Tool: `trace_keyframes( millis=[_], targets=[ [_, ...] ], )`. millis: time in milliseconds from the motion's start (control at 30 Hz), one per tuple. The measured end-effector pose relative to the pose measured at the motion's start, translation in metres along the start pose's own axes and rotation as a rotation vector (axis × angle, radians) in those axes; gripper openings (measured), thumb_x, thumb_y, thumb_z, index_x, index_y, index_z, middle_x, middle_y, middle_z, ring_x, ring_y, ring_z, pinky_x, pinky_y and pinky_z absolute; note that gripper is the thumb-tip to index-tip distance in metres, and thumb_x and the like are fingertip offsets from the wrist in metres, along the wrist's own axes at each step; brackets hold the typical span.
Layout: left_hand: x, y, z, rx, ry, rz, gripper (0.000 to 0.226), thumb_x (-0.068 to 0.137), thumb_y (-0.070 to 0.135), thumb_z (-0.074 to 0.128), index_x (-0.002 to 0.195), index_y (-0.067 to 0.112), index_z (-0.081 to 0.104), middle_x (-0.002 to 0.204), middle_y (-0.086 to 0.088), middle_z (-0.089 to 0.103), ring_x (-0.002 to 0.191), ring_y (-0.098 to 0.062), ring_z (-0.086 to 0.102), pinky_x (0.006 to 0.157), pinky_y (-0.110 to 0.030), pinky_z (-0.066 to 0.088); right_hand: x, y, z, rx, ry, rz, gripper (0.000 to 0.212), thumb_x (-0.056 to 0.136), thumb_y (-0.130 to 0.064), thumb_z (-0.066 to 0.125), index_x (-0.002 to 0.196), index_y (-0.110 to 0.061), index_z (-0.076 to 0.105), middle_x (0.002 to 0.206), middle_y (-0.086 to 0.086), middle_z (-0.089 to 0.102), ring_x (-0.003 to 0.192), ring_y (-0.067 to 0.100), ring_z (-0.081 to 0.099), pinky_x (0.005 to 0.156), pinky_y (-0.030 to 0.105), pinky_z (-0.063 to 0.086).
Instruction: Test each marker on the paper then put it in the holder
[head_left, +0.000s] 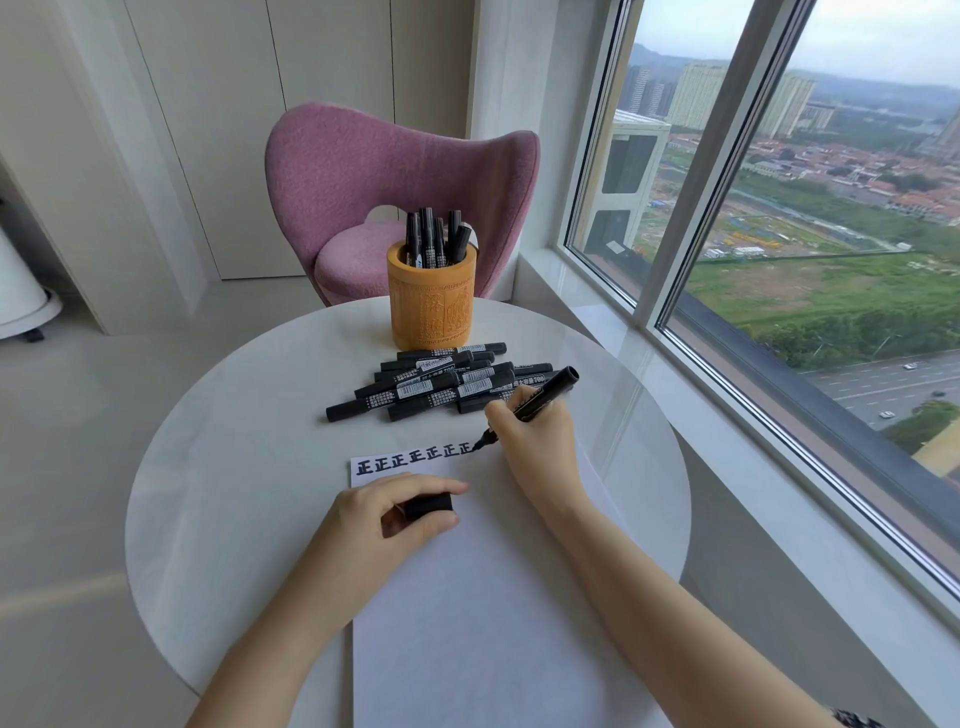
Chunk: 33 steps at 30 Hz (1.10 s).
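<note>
My right hand (537, 441) grips an uncapped black marker (548, 395), its tip touching the top of the white paper (467, 597) at the end of a row of black written characters (415, 456). My left hand (395, 512) rests on the paper and pinches the marker's black cap (428, 505). A pile of several capped black markers (441, 382) lies on the table behind the paper. Behind the pile, a carved wooden holder (431, 301) stands upright with several markers (436, 239) in it.
The round white table (218, 467) carries everything. A pink chair (363, 182) stands just behind its far edge. A large window (779, 208) and its sill run along the right. A white object (21, 296) sits on the floor at far left.
</note>
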<state>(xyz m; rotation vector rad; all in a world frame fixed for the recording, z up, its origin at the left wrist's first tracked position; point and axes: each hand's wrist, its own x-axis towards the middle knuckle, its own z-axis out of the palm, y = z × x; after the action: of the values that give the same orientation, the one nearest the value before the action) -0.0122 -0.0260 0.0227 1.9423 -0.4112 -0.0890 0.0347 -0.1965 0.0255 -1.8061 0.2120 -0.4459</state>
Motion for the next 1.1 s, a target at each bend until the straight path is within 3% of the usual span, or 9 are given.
trace_keyframes(
  millis=[167, 367, 433, 600, 733, 833, 933, 1100],
  targets=[
    [0.000, 0.000, 0.000, 0.003, -0.002, 0.000, 0.024, 0.079, 0.014, 0.073, 0.093, 0.033, 0.073, 0.081, 0.029, 0.066, 0.070, 0.008, 0.058, 0.067, -0.001, 0.038, 0.004, 0.001, -0.003, 0.065, 0.025, 0.067, 0.019, 0.080, -0.005, 0.055, 0.063, -0.008, 0.045, 0.053, 0.003, 0.039, 0.050, 0.011, 0.032, 0.046, 0.017, 0.028],
    [0.003, 0.002, 0.000, 0.096, -0.019, 0.003, 0.029, 0.080, 0.018, 0.073, 0.094, 0.043, 0.069, 0.090, 0.030, 0.066, 0.075, 0.002, 0.059, 0.069, -0.004, 0.040, 0.012, -0.004, -0.008, 0.199, -0.039, 0.171, 0.017, 0.083, -0.004, 0.055, 0.068, -0.008, 0.047, 0.047, -0.001, 0.026, 0.045, 0.014, 0.021, 0.046, 0.023, 0.019],
    [0.005, 0.004, 0.000, 0.141, -0.029, -0.006, 0.032, 0.080, 0.021, 0.072, 0.096, 0.048, 0.065, 0.090, 0.022, 0.068, 0.077, 0.002, 0.059, 0.070, -0.003, 0.039, 0.014, -0.007, -0.010, 0.226, -0.053, 0.189, 0.016, 0.085, -0.006, 0.058, 0.071, -0.008, 0.049, 0.049, 0.000, 0.023, 0.045, 0.015, 0.019, 0.046, 0.024, 0.017],
    [0.009, 0.006, 0.001, 0.122, 0.059, -0.011, 0.022, 0.078, 0.022, 0.074, 0.091, 0.034, 0.061, 0.083, 0.012, 0.070, 0.058, -0.007, 0.051, 0.063, -0.009, 0.039, 0.012, -0.014, -0.021, 0.324, -0.079, 0.235, 0.017, 0.087, -0.009, 0.061, 0.074, -0.008, 0.050, 0.049, -0.002, 0.020, 0.045, 0.015, 0.016, 0.041, 0.020, 0.015],
    [0.011, 0.008, 0.002, 0.002, 0.173, -0.033, 0.019, 0.077, 0.018, 0.075, 0.084, 0.023, 0.059, 0.076, 0.017, 0.071, 0.058, -0.003, 0.057, 0.061, -0.008, 0.040, 0.002, -0.020, -0.026, 0.372, -0.144, 0.251, 0.020, 0.089, -0.012, 0.061, 0.073, -0.008, 0.050, 0.046, -0.005, 0.019, 0.044, 0.015, 0.015, 0.043, 0.022, 0.014],
    [0.013, 0.012, 0.004, -0.077, 0.192, -0.055, 0.017, 0.079, 0.017, 0.073, 0.086, 0.020, 0.057, 0.074, 0.012, 0.072, 0.060, -0.002, 0.060, 0.065, -0.019, 0.045, -0.008, -0.024, -0.027, 0.408, -0.198, 0.243, 0.021, 0.089, -0.012, 0.060, 0.071, -0.005, 0.052, 0.046, -0.003, 0.019, 0.043, 0.014, 0.016, 0.044, 0.023, 0.013],
    [0.013, 0.017, 0.005, -0.147, 0.191, -0.065, 0.017, 0.079, 0.019, 0.072, 0.087, 0.020, 0.057, 0.078, 0.004, 0.074, 0.067, -0.012, 0.063, 0.068, -0.030, 0.047, -0.017, -0.028, -0.025, 0.429, -0.238, 0.238, 0.023, 0.089, -0.013, 0.061, 0.068, -0.006, 0.052, 0.046, -0.002, 0.021, 0.043, 0.014, 0.017, 0.044, 0.024, 0.014],
    [0.012, 0.022, 0.008, -0.183, 0.171, -0.077, 0.016, 0.080, 0.019, 0.071, 0.088, 0.021, 0.057, 0.081, -0.002, 0.074, 0.075, -0.025, 0.064, 0.070, -0.034, 0.047, -0.026, -0.032, -0.022, 0.412, -0.276, 0.217, 0.026, 0.090, -0.011, 0.061, 0.067, -0.006, 0.048, 0.043, -0.004, 0.029, 0.041, 0.012, 0.022, 0.042, 0.021, 0.018]
  ],
)
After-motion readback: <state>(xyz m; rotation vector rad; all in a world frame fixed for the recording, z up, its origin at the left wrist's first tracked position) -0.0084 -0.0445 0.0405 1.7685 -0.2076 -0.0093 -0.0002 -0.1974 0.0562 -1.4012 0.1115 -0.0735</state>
